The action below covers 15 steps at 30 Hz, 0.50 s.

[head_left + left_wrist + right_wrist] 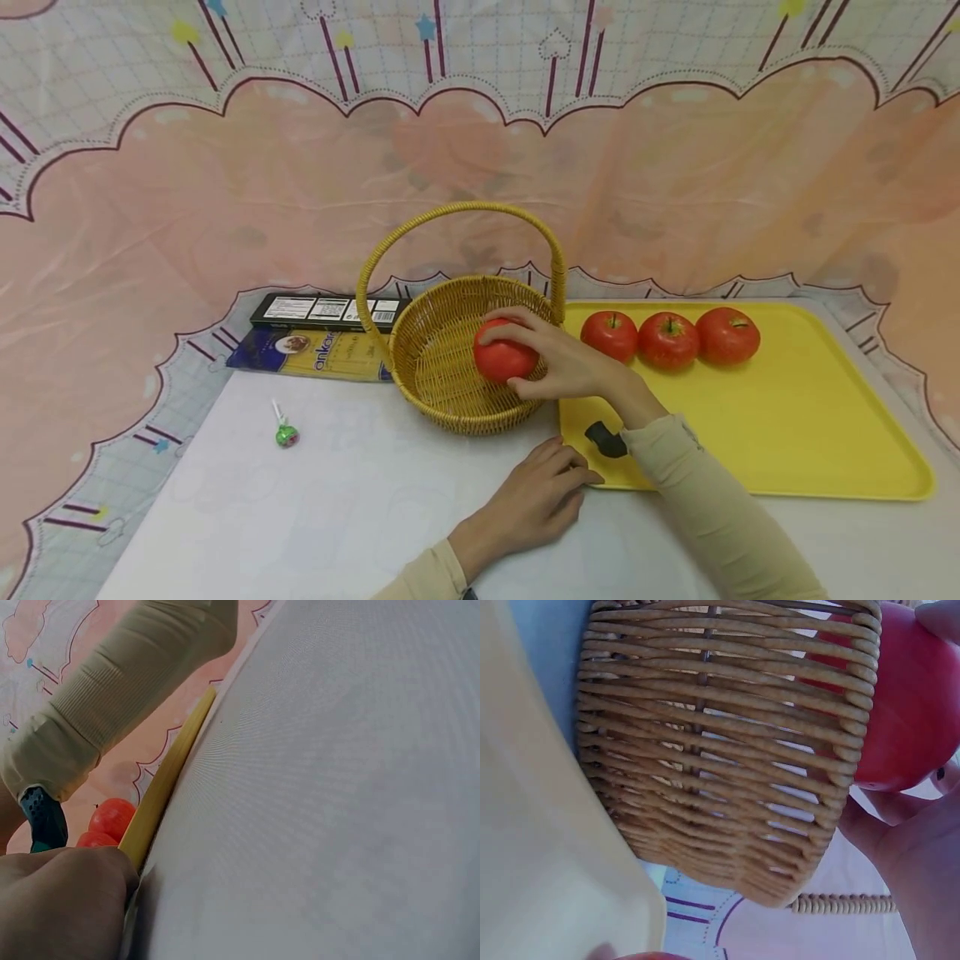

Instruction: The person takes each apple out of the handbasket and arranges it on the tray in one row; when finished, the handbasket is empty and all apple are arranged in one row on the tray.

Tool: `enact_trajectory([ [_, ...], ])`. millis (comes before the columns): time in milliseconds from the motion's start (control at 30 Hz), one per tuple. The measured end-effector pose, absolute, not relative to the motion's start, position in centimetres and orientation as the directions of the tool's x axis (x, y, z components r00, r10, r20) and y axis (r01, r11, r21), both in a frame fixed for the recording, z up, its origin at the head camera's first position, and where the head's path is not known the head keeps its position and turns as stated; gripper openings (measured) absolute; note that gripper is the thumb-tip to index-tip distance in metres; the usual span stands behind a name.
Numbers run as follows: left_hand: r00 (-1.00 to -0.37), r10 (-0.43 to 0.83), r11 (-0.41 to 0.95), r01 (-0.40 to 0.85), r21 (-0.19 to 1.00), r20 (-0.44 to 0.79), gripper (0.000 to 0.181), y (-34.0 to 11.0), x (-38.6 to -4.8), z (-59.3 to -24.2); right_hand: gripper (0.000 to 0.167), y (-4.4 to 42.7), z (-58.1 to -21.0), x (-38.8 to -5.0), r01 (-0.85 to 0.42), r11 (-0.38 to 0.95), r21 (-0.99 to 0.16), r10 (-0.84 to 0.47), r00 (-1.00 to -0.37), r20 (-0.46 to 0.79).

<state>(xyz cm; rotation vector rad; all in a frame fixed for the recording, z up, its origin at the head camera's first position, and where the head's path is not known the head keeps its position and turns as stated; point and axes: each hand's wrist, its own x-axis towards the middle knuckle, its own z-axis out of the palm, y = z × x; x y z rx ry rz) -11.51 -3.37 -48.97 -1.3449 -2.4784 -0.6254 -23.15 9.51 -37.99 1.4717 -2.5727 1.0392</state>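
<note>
My right hand (555, 354) grips a red apple (504, 352) between thumb and fingers, over the right side of a round wicker basket (427, 392) with a tall arched handle. In the right wrist view the apple (911, 705) shows behind and above the woven rim of the basket (727, 750). The fingertips of my left hand (528, 504) rest at the near left corner of a yellow tray (810, 417), fingers loosely bent. Three more apples (669, 340) sit in a row at the back left of the tray.
Left of the basket, a black box (322, 310) lies behind a blue and yellow pasta packet (330, 354). A green-wrapped lollipop (286, 435) lies on the white table (360, 500). A patterned curtain (300, 183) hangs behind. The basket's handle (465, 207) arches above its bowl.
</note>
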Motion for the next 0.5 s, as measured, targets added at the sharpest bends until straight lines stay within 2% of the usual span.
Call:
enact_trajectory([
  [300,-0.513,0.730,0.466,0.857,0.220,0.451,0.025,-3.1,-11.7,-49.0,0.054,11.3,-38.8,-22.5,-0.726,0.341,-0.598,-0.692,-0.624,0.363],
  [500,-0.543,0.725,0.471,0.840,0.270,0.424,0.024,-3.3,-11.5,-49.0,0.057,12.2,-39.2,-22.4,-0.739,0.325,-0.590,-0.645,-0.630,0.433],
])
